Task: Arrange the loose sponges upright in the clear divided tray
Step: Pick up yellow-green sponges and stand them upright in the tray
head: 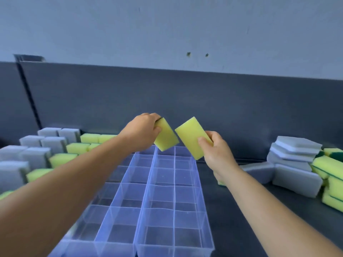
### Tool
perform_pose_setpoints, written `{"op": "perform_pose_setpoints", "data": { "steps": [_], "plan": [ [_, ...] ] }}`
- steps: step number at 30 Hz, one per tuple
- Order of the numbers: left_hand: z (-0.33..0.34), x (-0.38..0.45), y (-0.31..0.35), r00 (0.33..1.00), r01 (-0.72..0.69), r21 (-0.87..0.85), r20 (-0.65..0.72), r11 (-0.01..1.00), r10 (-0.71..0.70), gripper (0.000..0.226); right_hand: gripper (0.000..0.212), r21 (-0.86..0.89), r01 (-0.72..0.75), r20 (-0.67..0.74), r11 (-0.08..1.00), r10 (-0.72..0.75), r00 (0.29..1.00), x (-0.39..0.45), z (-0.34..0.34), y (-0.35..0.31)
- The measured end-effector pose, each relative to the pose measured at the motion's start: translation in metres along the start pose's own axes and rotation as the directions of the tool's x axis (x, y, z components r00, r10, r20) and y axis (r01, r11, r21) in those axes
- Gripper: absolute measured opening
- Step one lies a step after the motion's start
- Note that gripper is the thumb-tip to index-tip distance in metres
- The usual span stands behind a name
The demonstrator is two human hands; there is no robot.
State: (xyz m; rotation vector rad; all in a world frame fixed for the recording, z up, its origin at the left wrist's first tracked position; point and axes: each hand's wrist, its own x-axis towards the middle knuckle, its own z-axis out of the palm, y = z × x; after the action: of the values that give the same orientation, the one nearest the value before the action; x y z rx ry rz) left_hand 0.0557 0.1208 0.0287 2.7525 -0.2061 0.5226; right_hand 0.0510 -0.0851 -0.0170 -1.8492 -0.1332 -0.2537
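A clear divided tray [174,184] lies lengthwise in front of me, its visible compartments bare. My left hand [143,129] grips a yellow sponge [167,137] by its top end, above the tray's far end. My right hand [217,151] pinches a second yellow sponge [191,135] by its lower right edge, tilted, just right of the first. The two sponges nearly touch in the air above the far compartments.
Grey and yellow sponges [55,143] stand upright in rows at the left. A loose pile of grey sponges [295,164] and yellow-green sponges [332,175] lies at the right on the dark tabletop [241,216]. A dark back panel [185,101] rises behind.
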Motion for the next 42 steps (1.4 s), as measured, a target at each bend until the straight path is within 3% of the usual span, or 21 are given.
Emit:
{"op": "perform_pose_setpoints", "data": {
  "steps": [4,7,9,13,15,21,29,35,42],
  "plan": [
    [-0.012,0.004,-0.030,0.998,-0.016,0.038,0.054,0.999,0.014,0.006,0.023,0.036,-0.021,0.049,0.999,0.019,0.999,0.017,0.043,-0.010],
    [-0.016,0.008,-0.050,0.998,-0.020,0.057,0.056,0.998,0.017,0.005,0.021,-0.032,-0.001,0.116,0.999,0.004,0.993,0.030,0.070,-0.014],
    [-0.019,0.013,-0.066,0.998,-0.018,0.077,0.066,0.997,0.013,0.020,0.024,-0.116,0.027,0.151,0.993,-0.009,0.988,0.038,0.083,-0.016],
    [-0.021,0.022,-0.087,0.994,-0.001,0.111,0.110,0.994,-0.012,0.033,0.061,-0.255,0.182,0.231,0.950,-0.123,0.965,0.053,0.104,-0.021],
    [-0.019,0.028,-0.097,0.991,0.018,0.122,0.127,0.992,-0.034,0.036,0.066,-0.373,0.270,0.275,0.887,-0.172,0.946,0.059,0.114,-0.022],
    [-0.007,0.042,-0.125,0.977,0.027,0.154,0.206,0.988,-0.058,0.040,0.043,-0.424,0.292,0.206,0.857,-0.222,0.953,0.077,0.139,-0.010],
    [0.015,0.050,-0.131,0.968,-0.021,0.176,0.251,0.984,-0.024,0.022,0.036,-0.476,0.308,0.223,0.824,-0.226,0.948,0.088,0.151,-0.002],
    [0.024,0.046,-0.135,0.959,-0.152,0.407,0.281,0.901,0.035,0.029,0.027,-0.673,0.387,0.330,0.631,-0.212,0.920,0.079,0.151,0.012],
    [0.022,0.045,-0.130,0.955,-0.168,0.421,0.293,0.892,0.042,0.032,0.022,-0.799,0.405,0.353,0.444,-0.197,0.914,0.077,0.154,0.007]
  ]
}}
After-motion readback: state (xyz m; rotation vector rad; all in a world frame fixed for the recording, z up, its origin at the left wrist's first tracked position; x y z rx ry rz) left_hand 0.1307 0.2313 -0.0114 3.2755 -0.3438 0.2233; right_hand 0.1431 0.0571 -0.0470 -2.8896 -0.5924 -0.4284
